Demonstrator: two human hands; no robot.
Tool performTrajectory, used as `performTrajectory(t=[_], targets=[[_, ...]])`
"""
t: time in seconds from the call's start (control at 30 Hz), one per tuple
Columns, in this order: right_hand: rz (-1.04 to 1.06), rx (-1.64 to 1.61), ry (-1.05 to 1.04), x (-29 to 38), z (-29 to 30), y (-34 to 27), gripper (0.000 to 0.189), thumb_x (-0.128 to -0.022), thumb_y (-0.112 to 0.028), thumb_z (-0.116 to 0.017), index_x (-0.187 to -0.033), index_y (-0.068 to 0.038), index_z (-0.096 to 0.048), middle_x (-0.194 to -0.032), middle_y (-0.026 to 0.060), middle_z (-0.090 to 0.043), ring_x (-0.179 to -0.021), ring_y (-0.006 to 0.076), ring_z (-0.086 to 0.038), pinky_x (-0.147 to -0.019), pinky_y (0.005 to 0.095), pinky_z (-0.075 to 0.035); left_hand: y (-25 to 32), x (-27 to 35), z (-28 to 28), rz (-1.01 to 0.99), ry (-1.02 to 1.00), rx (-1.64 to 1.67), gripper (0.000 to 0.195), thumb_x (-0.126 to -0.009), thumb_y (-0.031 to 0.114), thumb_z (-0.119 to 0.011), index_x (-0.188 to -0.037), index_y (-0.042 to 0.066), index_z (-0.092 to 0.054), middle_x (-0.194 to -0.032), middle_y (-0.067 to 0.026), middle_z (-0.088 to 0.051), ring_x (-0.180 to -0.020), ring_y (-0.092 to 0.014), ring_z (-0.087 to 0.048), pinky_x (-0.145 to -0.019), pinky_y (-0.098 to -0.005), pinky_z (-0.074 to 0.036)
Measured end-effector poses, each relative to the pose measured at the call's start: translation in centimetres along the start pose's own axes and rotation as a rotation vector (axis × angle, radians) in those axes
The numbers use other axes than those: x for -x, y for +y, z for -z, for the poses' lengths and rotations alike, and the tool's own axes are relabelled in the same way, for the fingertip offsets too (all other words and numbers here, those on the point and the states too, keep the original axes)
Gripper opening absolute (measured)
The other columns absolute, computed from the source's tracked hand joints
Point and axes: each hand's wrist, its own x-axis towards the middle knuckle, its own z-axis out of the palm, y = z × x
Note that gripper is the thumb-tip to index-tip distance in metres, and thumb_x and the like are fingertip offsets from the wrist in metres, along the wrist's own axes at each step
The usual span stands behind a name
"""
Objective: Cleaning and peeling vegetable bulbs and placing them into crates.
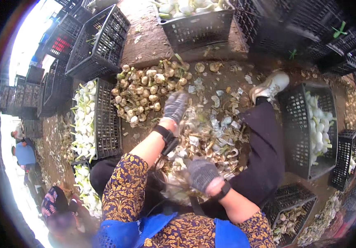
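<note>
My left hand point(175, 107), in a grey knitted glove, reaches to the right edge of a pile of untrimmed garlic bulbs point(147, 90) with soil-coloured skins and roots. Its palm side is turned away, so anything beneath the fingers is hidden. Closer to my body, my right hand point(204, 174) wears a matching glove above a heap of peeled garlic skins point(196, 141). Its fingers are blurred, and I cannot make out what they hold. Black bands circle both wrists.
Beside the pile stands a black plastic crate point(108, 121) of white cleaned garlic. Another crate point(295, 133) of garlic is right of my leg, and a filled crate point(196, 31) stands ahead. My shoe point(271, 85) rests beyond the skins. A person point(60, 214) sits at lower left.
</note>
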Motion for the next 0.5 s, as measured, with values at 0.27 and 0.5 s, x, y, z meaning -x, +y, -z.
performTrajectory(t=[0.27, 0.5], targets=[[-0.045, -0.09, -0.057, -1.5, -0.1, 0.9, 0.037, -0.083, -0.032, -0.049, -0.106, -0.003, -0.053, -0.096, 0.0178, -0.058, -0.084, 0.032, -0.059, -0.072, 0.0415, -0.047, -4.2, -11.3, 6.5, -0.379, 0.272, -1.174, 0.062, -0.075, 0.025, -0.063, -0.131, 0.016, -0.039, -0.134, -0.0154, -0.038, -0.119, -0.034, -0.041, -0.096, -0.0408, -0.037], [0.031, -0.215, -0.036, -2.6, -0.1, 1.5, 0.039, -0.084, -0.03, -0.05, -0.11, -0.002, -0.051, -0.1, 0.0197, -0.056, -0.086, 0.0343, -0.058, -0.076, 0.0413, -0.046, -3.7, -16.2, 6.9, -0.307, 0.061, -1.47, 0.06, -0.072, 0.012, -0.062, -0.129, 0.015, -0.042, -0.13, -0.0144, -0.042, -0.118, -0.034, -0.041, -0.095, -0.0416, -0.038]])
